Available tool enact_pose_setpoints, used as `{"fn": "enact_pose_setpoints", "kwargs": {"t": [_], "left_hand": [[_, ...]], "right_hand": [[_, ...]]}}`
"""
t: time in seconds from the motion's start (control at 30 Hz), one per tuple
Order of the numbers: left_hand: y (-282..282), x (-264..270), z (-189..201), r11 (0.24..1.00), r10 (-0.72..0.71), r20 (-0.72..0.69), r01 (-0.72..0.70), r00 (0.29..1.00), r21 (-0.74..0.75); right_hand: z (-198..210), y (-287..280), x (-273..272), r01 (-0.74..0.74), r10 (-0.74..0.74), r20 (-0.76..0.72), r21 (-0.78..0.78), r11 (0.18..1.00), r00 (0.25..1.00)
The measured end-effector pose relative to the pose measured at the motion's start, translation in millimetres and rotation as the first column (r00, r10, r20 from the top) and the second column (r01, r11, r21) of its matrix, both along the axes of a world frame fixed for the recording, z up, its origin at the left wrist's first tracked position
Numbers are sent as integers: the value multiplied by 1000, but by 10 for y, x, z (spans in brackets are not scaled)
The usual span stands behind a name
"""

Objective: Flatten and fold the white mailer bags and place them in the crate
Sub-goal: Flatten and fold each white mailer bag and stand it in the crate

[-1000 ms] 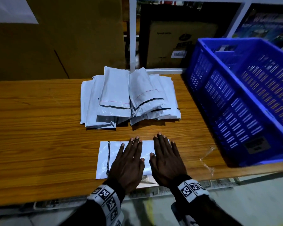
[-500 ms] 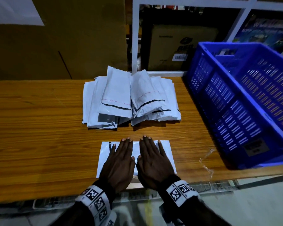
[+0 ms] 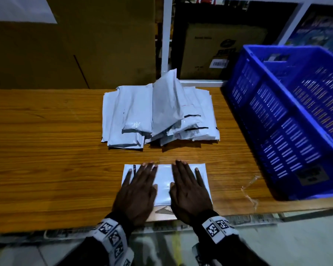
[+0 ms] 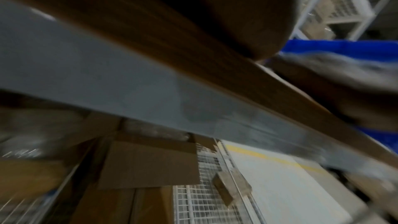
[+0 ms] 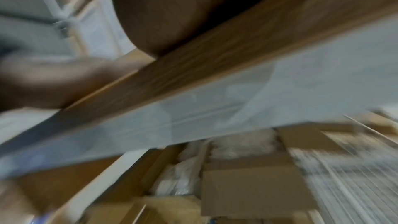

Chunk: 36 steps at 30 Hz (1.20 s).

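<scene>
One white mailer bag lies flat near the front edge of the wooden table. My left hand presses on its left half with straight fingers. Flat on the bag's right half lies my right hand, fingers straight too. A pile of white mailer bags sits further back on the table, one bag standing up in its middle. The blue crate stands at the right. Both wrist views are blurred and show only the table edge from below.
Cardboard boxes and a white shelf frame stand behind the table. A strip of clear plastic lies on the table in front of the crate. Below the table edge lie cartons and wire mesh.
Both hands slid left over the bag, then spread apart toward its two ends. In the pile, one bag has risen up on end.
</scene>
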<state>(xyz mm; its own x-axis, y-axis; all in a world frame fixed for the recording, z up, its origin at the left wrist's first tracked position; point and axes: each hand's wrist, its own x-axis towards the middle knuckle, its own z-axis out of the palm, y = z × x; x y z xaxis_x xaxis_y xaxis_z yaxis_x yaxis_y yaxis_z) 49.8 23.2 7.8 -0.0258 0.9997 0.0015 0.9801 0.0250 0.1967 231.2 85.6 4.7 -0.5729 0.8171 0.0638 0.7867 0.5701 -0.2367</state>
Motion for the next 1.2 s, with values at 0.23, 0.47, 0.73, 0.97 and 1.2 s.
{"fn": "enact_pose_setpoints", "kwargs": {"t": [0.23,0.47,0.73,0.97,1.2], "left_hand": [[-124,-297,65,995,77,80,-72,994,-65],[-19,37,48,996,-75,55,77,996,-50],[-256,-416,14,993,97,44,-94,994,-72],[-418,-438,39,969,-248,49,247,968,15],[-619,-553,3,898,-404,-116,417,908,140]], "right_hand": [[110,69,164,70,-70,14,-8,998,997],[31,-68,-105,-58,58,-5,-32,998,998],[64,84,558,83,-79,121,-32,996,990],[219,-70,515,-227,231,5,-160,961,973],[146,-229,799,-322,323,-78,23,946,943]]}}
